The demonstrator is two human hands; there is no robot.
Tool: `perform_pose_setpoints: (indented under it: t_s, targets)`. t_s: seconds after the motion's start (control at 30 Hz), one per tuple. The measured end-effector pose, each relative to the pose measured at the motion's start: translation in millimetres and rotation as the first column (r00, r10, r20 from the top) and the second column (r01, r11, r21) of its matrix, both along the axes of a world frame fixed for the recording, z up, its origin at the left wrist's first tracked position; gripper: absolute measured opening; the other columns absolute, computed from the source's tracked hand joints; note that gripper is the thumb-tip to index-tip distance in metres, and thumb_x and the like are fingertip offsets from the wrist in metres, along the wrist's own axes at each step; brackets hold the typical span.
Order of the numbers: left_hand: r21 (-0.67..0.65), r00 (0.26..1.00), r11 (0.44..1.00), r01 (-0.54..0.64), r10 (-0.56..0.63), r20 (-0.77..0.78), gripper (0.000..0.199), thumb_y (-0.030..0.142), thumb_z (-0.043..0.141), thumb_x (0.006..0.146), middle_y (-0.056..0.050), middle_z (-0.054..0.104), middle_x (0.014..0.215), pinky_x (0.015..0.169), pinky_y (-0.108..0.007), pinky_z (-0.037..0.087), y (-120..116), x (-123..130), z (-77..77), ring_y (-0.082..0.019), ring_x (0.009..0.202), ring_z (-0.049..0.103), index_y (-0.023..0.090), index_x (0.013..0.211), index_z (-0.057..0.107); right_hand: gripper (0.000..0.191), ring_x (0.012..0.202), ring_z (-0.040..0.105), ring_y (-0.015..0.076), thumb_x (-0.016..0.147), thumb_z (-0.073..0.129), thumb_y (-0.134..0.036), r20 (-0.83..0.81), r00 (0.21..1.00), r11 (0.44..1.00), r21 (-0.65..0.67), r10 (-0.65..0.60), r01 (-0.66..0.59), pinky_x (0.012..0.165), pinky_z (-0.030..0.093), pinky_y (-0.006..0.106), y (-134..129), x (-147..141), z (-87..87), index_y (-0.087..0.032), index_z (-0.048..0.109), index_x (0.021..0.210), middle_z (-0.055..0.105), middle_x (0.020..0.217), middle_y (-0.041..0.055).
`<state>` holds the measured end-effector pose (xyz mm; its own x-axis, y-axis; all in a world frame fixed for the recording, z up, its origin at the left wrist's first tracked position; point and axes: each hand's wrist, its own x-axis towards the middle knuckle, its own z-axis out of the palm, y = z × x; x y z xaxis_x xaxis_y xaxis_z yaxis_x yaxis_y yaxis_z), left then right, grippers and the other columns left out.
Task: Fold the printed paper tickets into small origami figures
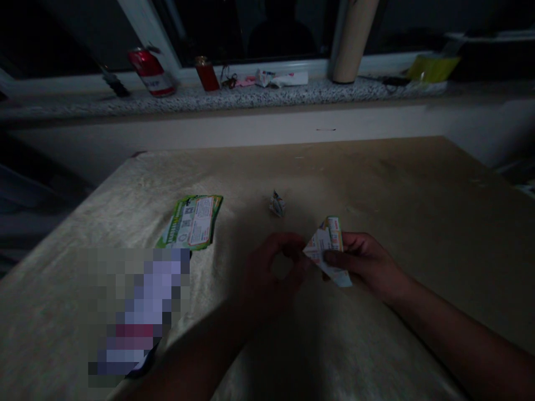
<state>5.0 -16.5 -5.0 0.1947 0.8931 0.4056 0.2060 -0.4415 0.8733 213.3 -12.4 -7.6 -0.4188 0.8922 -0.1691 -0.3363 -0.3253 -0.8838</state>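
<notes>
Above the table, a folded sheet of printed paper (322, 245) has a pointed left corner and slanting creased edges. My right hand (368, 259) grips its right side, the thumb lying across the front and the fingers behind. My left hand (278, 267) is in shadow, its thumb and forefinger curled into a ring and pinching the paper's left tip. Just beyond the hands, a small folded paper piece (276, 204) stands on the table (397, 184). To the left lies a stack of green and white printed sheets (194, 223).
A blurred-out, lit rectangular object (146, 312) lies at the table's near left. Along the granite windowsill (259, 99) stand a red can (151, 72), a red lighter-like object (207, 74), crumpled wrappers (288, 79), a tan tube (353, 44) and a yellow item (432, 68).
</notes>
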Motion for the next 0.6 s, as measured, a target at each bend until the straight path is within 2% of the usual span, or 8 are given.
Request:
perform_pose_setpoints:
  t_s: [0.07, 0.13, 0.2, 0.23, 0.33, 0.4, 0.5, 0.6]
  targets:
    - [0.175, 0.994, 0.983, 0.051, -0.033, -0.102, 0.031, 0.019, 0.071, 0.084, -0.006, 0.070, 0.102, 0.079, -0.032, 0.057, 3.3, -4.0, 4.3, -0.017, 0.088, 0.067, 0.020, 0.115, 0.066, 0.023, 0.064, 0.070, 0.0116, 0.078, 0.086, -0.026, -0.095, 0.989, 0.988, -0.097, 0.109, -0.119, 0.060, 0.062, 0.022, 0.8, 3.9, 0.5, -0.015, 0.079, 0.097, 0.077, 0.082, 0.0040]
    - [0.290, 0.980, 0.948, 0.128, -0.076, -0.186, 0.019, 0.019, 0.071, 0.088, -0.009, 0.067, 0.113, 0.082, -0.031, 0.057, 6.9, -7.8, 9.5, -0.018, 0.097, 0.067, 0.020, 0.107, 0.070, 0.025, 0.061, 0.068, 0.0110, 0.077, 0.086, -0.025, -0.170, 0.966, 0.959, -0.171, 0.196, -0.225, 0.058, 0.063, 0.024, 1.1, 6.0, 1.3, -0.015, 0.078, 0.098, 0.074, 0.081, 0.0026]
    - [0.316, 0.971, 0.933, 0.170, -0.104, -0.217, 0.009, 0.019, 0.070, 0.090, -0.009, 0.068, 0.109, 0.081, -0.030, 0.057, 9.8, -11.1, 13.8, -0.018, 0.097, 0.067, 0.020, 0.099, 0.073, 0.030, 0.062, 0.068, 0.0112, 0.076, 0.087, -0.026, -0.168, 0.962, 0.949, -0.199, 0.214, -0.246, 0.059, 0.063, 0.026, 1.2, 7.0, 2.8, -0.016, 0.077, 0.102, 0.073, 0.082, 0.0016]
    - [0.304, 0.970, 0.935, 0.181, -0.120, -0.210, 0.006, 0.018, 0.070, 0.090, -0.007, 0.069, 0.103, 0.079, -0.029, 0.056, 10.9, -12.5, 15.3, -0.017, 0.093, 0.067, 0.020, 0.096, 0.073, 0.033, 0.064, 0.068, 0.0115, 0.076, 0.087, -0.026, -0.123, 0.974, 0.959, -0.186, 0.191, -0.211, 0.061, 0.063, 0.026, 1.3, 7.5, 3.9, -0.018, 0.076, 0.106, 0.073, 0.084, 0.0014]
    - [0.172, 0.978, 0.967, 0.188, -0.168, -0.125, 0.003, 0.016, 0.072, 0.089, -0.004, 0.070, 0.086, 0.073, -0.027, 0.055, 11.9, -15.7, 17.3, -0.015, 0.080, 0.067, 0.018, 0.090, 0.073, 0.032, 0.074, 0.071, 0.0131, 0.080, 0.085, -0.029, 0.112, 0.994, 1.000, 0.000, 0.020, -0.021, 0.071, 0.060, 0.026, 1.2, 11.5, 9.8, -0.020, 0.075, 0.109, 0.076, 0.090, 0.0031]
    - [0.014, 0.979, 0.980, 0.199, -0.197, -0.058, 0.002, 0.018, 0.074, 0.086, -0.002, 0.070, 0.079, 0.068, -0.026, 0.053, 11.0, -16.6, 17.6, -0.014, 0.073, 0.066, 0.018, 0.085, 0.073, 0.024, 0.078, 0.071, 0.0145, 0.084, 0.081, -0.035, 0.224, 0.972, 0.985, 0.167, -0.075, 0.037, 0.072, 0.058, 0.025, 0.8, 16.0, 14.9, -0.019, 0.077, 0.101, 0.076, 0.091, 0.0048]
    - [-0.234, 0.964, 0.938, 0.256, -0.266, -0.012, 0.010, 0.024, 0.076, 0.084, 0.000, 0.069, 0.072, 0.063, -0.025, 0.050, 8.6, -15.5, 17.5, -0.013, 0.066, 0.063, 0.017, 0.077, 0.072, 0.027, 0.079, 0.071, 0.0173, 0.088, 0.076, -0.042, 0.276, 0.960, 0.951, 0.306, -0.051, -0.038, 0.067, 0.057, 0.026, -1.3, 20.6, 20.9, -0.018, 0.079, 0.097, 0.075, 0.090, 0.0071]
    - [-0.399, 0.953, 0.875, 0.275, -0.302, -0.004, 0.016, 0.030, 0.078, 0.081, 0.000, 0.068, 0.067, 0.058, -0.023, 0.046, 6.0, -12.4, 15.5, -0.013, 0.062, 0.061, 0.017, 0.075, 0.074, 0.017, 0.077, 0.070, 0.0161, 0.087, 0.077, -0.032, 0.372, 0.928, 0.907, 0.389, 0.003, -0.159, 0.067, 0.056, 0.025, -4.7, 17.8, 21.5, -0.016, 0.078, 0.092, 0.075, 0.087, 0.0062]
